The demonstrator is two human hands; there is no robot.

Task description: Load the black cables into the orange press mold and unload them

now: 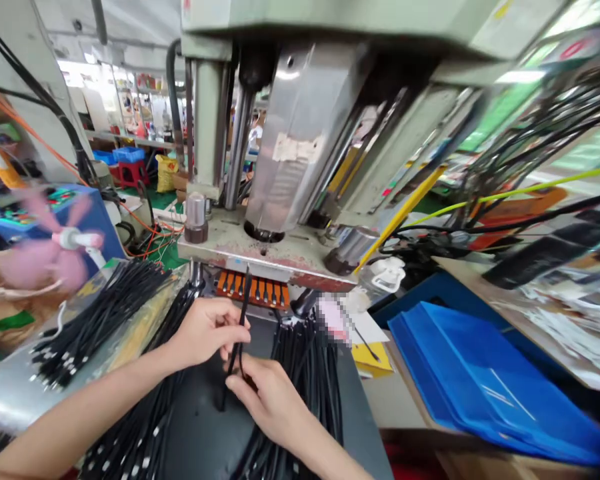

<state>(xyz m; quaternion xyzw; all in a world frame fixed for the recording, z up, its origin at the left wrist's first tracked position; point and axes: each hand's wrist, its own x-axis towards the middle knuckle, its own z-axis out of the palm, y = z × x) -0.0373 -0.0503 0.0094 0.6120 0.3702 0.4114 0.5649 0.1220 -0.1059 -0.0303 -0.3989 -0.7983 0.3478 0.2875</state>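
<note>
A black cable stands roughly upright in front of the press, its top near the press's lower edge. Around its middle my left hand is closed, thumb against fingers. Just below and to the right, my right hand pinches the same cable, which loops beside the fingers. Behind the hands, an orange fixture under the press plate holds several black connectors in a row. Bundles of black cables lie on both sides of the dark work surface, one bundle right of my right hand.
The press rises directly ahead, with metal columns. At left are a pink fan and another cable pile on a metal table. Blue plastic sheets lie at right, near a yellow card. Hanging cables fill the upper right.
</note>
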